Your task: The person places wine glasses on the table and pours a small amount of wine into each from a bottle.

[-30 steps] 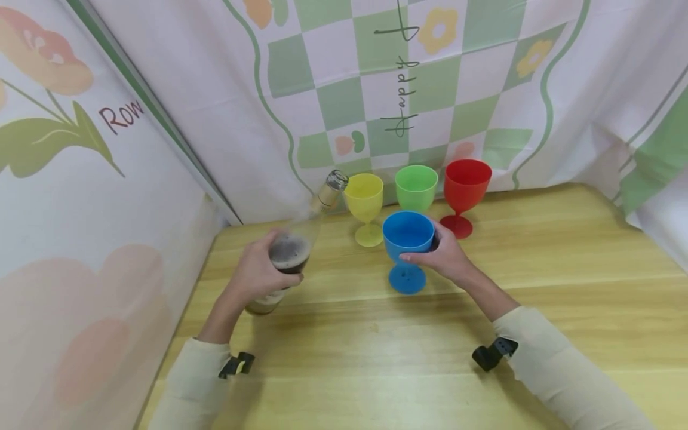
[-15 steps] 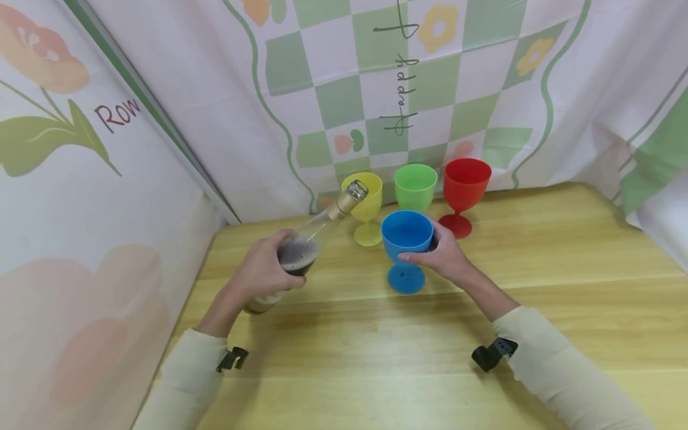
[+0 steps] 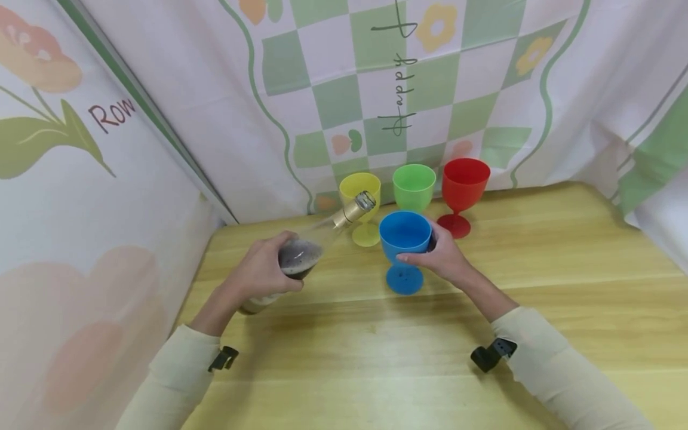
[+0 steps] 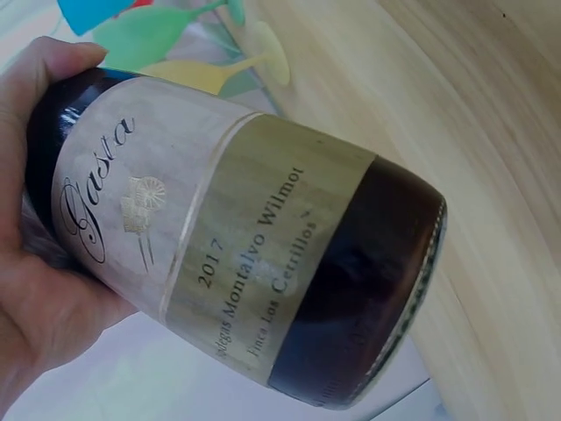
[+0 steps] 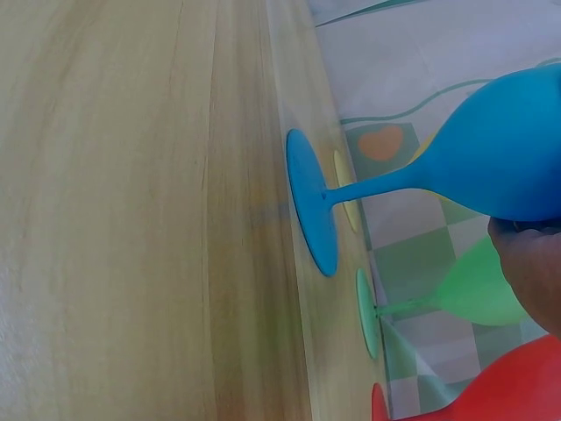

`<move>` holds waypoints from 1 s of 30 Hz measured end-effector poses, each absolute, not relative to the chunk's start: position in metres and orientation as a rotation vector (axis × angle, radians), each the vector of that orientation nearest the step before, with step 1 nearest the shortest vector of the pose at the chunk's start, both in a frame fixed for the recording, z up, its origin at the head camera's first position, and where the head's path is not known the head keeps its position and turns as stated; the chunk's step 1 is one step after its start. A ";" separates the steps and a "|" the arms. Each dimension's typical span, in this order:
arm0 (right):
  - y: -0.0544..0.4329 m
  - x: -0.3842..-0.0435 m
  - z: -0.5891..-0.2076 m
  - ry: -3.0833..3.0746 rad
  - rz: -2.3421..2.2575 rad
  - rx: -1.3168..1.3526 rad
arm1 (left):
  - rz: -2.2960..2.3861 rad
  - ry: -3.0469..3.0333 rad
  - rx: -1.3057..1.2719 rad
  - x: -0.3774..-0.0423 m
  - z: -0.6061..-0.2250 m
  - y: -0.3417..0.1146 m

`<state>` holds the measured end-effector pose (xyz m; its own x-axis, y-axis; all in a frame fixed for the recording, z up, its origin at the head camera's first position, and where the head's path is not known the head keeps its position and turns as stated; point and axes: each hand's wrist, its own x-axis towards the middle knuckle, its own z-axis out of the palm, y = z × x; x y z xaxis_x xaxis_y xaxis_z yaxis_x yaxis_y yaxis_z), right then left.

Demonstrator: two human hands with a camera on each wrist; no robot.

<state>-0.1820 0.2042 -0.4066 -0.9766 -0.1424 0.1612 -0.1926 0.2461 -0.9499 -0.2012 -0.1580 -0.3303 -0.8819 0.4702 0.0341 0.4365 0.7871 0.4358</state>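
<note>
My left hand (image 3: 263, 269) grips a clear glass wine bottle (image 3: 298, 257) around its body. The bottle leans with its neck up and to the right, and dark liquid with a foamy top shows inside. Its label (image 4: 166, 184) reads "Gasta" and 2017 in the left wrist view. The bottle's mouth overlaps the yellow goblet (image 3: 367, 235) in the head view, left of a blue plastic goblet (image 3: 405, 239). My right hand (image 3: 443, 254) holds that goblet upright by its bowl from the right side. In the right wrist view its round foot (image 5: 311, 202) is right at the wooden table.
Behind the blue goblet stand a green goblet (image 3: 414, 185) and a red goblet (image 3: 465, 185), in a row with the yellow one. A checked curtain (image 3: 376, 113) hangs along the table's back edge. A printed panel (image 3: 107, 227) borders the left side of the wooden table (image 3: 333, 370).
The bottle has tipped further over, its mouth moving right and down towards the blue goblet. My left forearm has swung slightly left. My right hand and the blue goblet stay almost in place.
</note>
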 end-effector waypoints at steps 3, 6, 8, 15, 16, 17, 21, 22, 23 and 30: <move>0.205 -0.182 -0.406 -2.454 1.876 0.322 | 0.662 2.882 0.737 -0.200 -0.332 -0.156; 0.205 -0.181 -0.406 -2.459 1.878 0.316 | 0.637 2.877 0.744 -0.200 -0.333 -0.154; 0.205 -0.181 -0.406 -2.462 1.876 0.317 | 0.624 2.878 0.754 -0.200 -0.333 -0.153; 0.204 -0.181 -0.405 -2.460 1.868 0.328 | 0.559 2.880 0.792 -0.200 -0.331 -0.149; 0.204 -0.181 -0.405 -2.457 1.869 0.331 | 0.547 2.881 0.800 -0.200 -0.331 -0.149; 0.204 -0.181 -0.405 -2.455 1.869 0.334 | 0.537 2.882 0.809 -0.200 -0.331 -0.148; 0.204 -0.182 -0.407 -2.450 1.868 0.339 | 0.498 2.887 0.820 -0.200 -0.330 -0.147; 0.204 -0.183 -0.407 -2.453 1.866 0.338 | 0.489 2.887 0.820 -0.200 -0.330 -0.146; 0.204 -0.183 -0.408 -2.456 1.864 0.336 | 0.481 2.887 0.821 -0.200 -0.330 -0.146; 0.205 -0.183 -0.408 -2.470 1.848 0.329 | 0.414 2.889 0.842 -0.201 -0.329 -0.144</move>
